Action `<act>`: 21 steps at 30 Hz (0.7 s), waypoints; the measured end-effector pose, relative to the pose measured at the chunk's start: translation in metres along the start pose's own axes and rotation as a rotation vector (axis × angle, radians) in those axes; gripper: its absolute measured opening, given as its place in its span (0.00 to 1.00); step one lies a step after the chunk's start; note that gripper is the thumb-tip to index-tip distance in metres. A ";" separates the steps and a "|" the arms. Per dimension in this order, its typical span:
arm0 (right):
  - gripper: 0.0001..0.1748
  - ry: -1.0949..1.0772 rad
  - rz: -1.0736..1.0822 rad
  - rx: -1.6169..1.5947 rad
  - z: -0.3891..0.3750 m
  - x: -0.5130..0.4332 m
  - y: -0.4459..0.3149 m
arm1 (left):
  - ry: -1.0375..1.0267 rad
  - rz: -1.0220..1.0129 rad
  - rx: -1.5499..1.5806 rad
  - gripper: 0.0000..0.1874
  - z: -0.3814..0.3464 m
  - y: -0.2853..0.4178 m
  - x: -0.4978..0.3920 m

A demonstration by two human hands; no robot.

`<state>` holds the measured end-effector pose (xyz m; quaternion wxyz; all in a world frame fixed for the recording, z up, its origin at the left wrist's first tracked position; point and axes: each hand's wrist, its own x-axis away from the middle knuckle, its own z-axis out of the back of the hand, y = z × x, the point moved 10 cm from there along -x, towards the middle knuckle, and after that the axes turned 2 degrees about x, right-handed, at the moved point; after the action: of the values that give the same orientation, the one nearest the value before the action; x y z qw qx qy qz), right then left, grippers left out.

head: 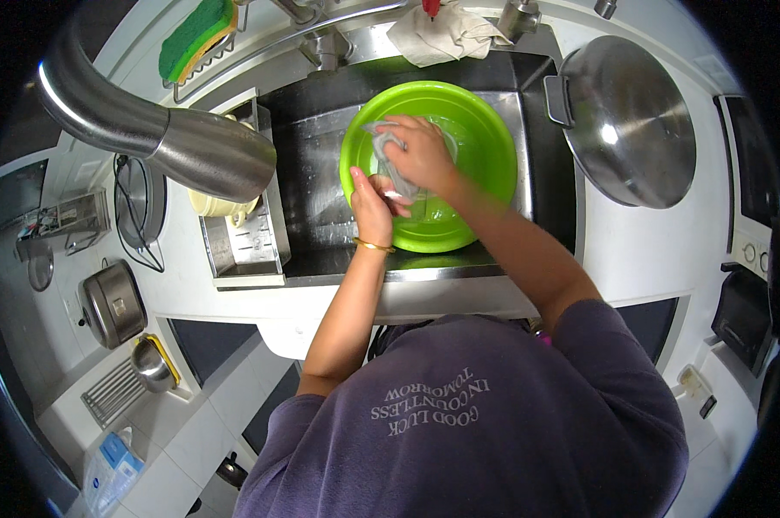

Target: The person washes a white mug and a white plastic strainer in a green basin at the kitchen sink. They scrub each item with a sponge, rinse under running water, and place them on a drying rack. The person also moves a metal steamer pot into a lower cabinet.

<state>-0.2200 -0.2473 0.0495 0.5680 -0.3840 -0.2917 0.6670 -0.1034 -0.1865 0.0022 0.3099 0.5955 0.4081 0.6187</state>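
A green plastic basin (pixel 487 155) stands in the dark steel sink, with what looks like water in it. Over the basin, my right hand (pixel 419 152) grips a wet greyish cloth (pixel 390 155). Just below and to the left, my left hand (pixel 375 204), with a gold bangle at its wrist, is cupped around a clear object, perhaps a glass; my right hand and the cloth partly hide it. The cloth touches this clear object.
At the left, a steel faucet (pixel 215 152) reaches over a steel tray (pixel 247 249) with cream cups (pixel 212 204). A beige cloth (pixel 438 35) hangs at the sink's back edge. A green sponge (pixel 195 39) sits on a wire rack. At the right, a large steel pan (pixel 636 123) rests on the counter.
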 end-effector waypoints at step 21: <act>0.19 -0.657 -0.512 -1.168 -0.045 0.007 0.079 | -0.076 -0.052 0.021 0.19 -0.005 0.041 0.012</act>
<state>-0.2248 -0.2574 -0.0413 0.2911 -0.3245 -0.8378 0.3288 -0.1053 -0.1965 0.0444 0.3347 0.6109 0.4179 0.5832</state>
